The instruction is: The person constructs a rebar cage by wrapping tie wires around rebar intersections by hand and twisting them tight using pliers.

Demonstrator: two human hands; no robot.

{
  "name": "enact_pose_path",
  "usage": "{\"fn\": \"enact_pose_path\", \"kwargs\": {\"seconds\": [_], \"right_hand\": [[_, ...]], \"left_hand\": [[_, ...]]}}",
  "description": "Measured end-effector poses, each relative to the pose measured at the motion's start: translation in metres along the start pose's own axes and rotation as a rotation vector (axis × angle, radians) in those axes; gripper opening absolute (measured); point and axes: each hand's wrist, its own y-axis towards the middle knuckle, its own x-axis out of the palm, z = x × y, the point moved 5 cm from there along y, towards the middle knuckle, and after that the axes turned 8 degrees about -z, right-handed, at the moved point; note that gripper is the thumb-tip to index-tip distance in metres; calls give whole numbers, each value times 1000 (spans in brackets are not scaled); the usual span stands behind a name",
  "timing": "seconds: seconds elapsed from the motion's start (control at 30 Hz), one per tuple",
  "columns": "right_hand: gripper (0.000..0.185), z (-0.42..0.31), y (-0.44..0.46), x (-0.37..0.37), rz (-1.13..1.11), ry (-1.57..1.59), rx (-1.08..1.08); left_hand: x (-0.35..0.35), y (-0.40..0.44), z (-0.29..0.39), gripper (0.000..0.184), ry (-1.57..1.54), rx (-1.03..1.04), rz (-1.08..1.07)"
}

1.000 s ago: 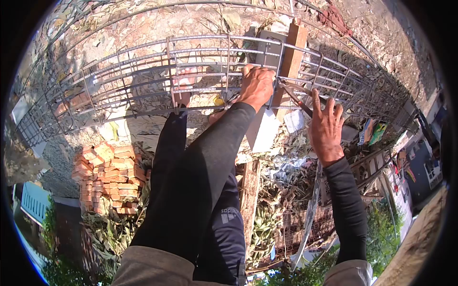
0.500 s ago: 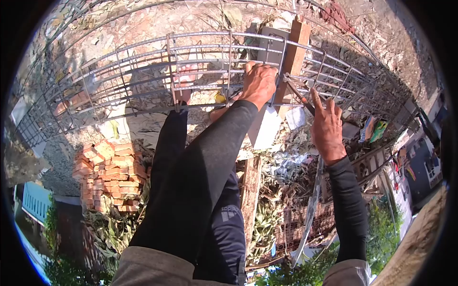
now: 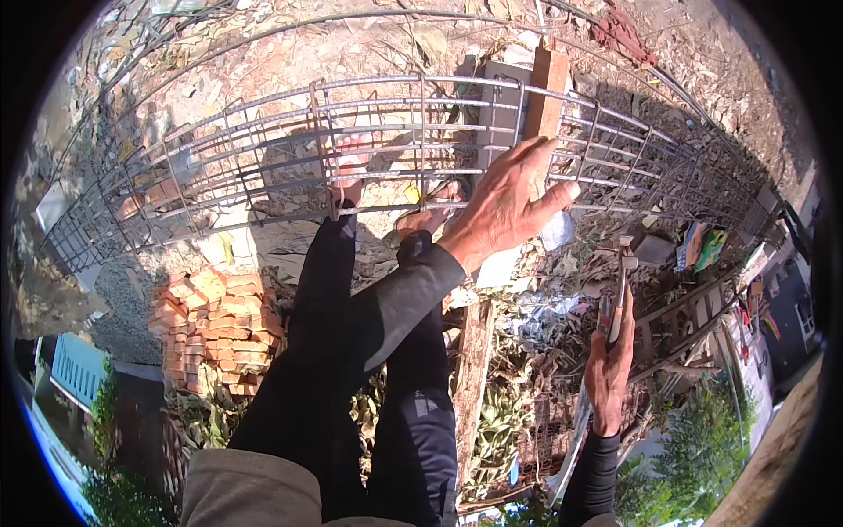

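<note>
A long cage of tied steel rebar stretches across the upper view. My left hand lies over its near rods beside a wooden beam, fingers stretched and thumb apart, gripping nothing. Whether its fingertips touch the bars I cannot tell. Lower on the right, away from the cage, my right hand is closed round the handles of a pair of pincers, whose metal head points up. Part of the handles is hidden by the fingers.
A stack of bricks sits at lower left. Grey board and the beam lie under the cage. My feet are close to the rods. A wooden plank and a ladder-like frame lie among leaves and litter.
My left hand has let go of the bar and opened, shifting slightly right and down. My right hand has drawn the pincers off the cage, downward and toward me.
</note>
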Motion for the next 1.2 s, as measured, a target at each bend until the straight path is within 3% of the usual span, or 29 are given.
{"fn": "enact_pose_path", "kwargs": {"seconds": [0.07, 0.1, 0.13, 0.17, 0.23, 0.33, 0.37, 0.47, 0.57, 0.6, 0.63, 0.7, 0.77, 0.83, 0.9, 1.03, 1.13, 1.2], "right_hand": [[74, -6, -19, 3, -66, 134, 97], [73, -13, -21, 6, -116, 185, 153], [72, -19, -23, 7, -157, 234, 212], [70, -12, -23, 10, -180, 191, 207], [66, -9, -18, 18, -181, 100, 75], [62, -19, -5, 31, -135, -43, -9], [62, -17, -2, 34, -139, -59, -35], [60, -14, 5, 34, -135, -173, -61], [56, -22, 17, 13, -199, -217, -31], [53, -28, 27, 2, -164, -173, -130], [56, -38, 40, -9, -260, -216, 58], [63, -43, 72, -21, -69, -328, -311], [73, -55, 108, -22, -140, -527, -222], [78, -65, 129, -7, -57, -751, -287], [82, -53, 144, 18, -7, -918, -359], [81, -55, 146, 41, -118, -990, -202], [82, -56, 146, 47, -79, -1024, -135], [82, -56, 147, 50, -97, -1024, -124]], "left_hand": [[43, -32, 38, 127, -412, -160, -258], [63, -41, 44, 130, -377, -134, -307], [80, -49, 48, 121, -264, -117, -300], [97, -56, 46, 98, -335, -159, -298], [110, -64, 46, 73, -433, -175, -32], [122, -80, 31, 50, -654, -401, -93], [125, -90, 23, 50, -789, -575, -118], [119, -101, 21, 56, -837, -627, -77], [100, -93, 40, 65, -855, -601, -189], [91, -95, 41, 64, -874, -583, -203], [79, -101, 38, 64, -890, -573, -184], [56, -121, 21, 66, -910, -587, -116], [34, -156, 13, 64, -916, -673, -44], [33, -221, -28, 62, -1017, -809, -30], [14, -266, -18, 62, -959, -1000, -4], [-12, -352, -35, 68, -1101, -1236, 65], [-17, -353, -37, 77, -1004, -1193, 8], [-15, -348, -41, 74, -1015, -1209, -12]]}}
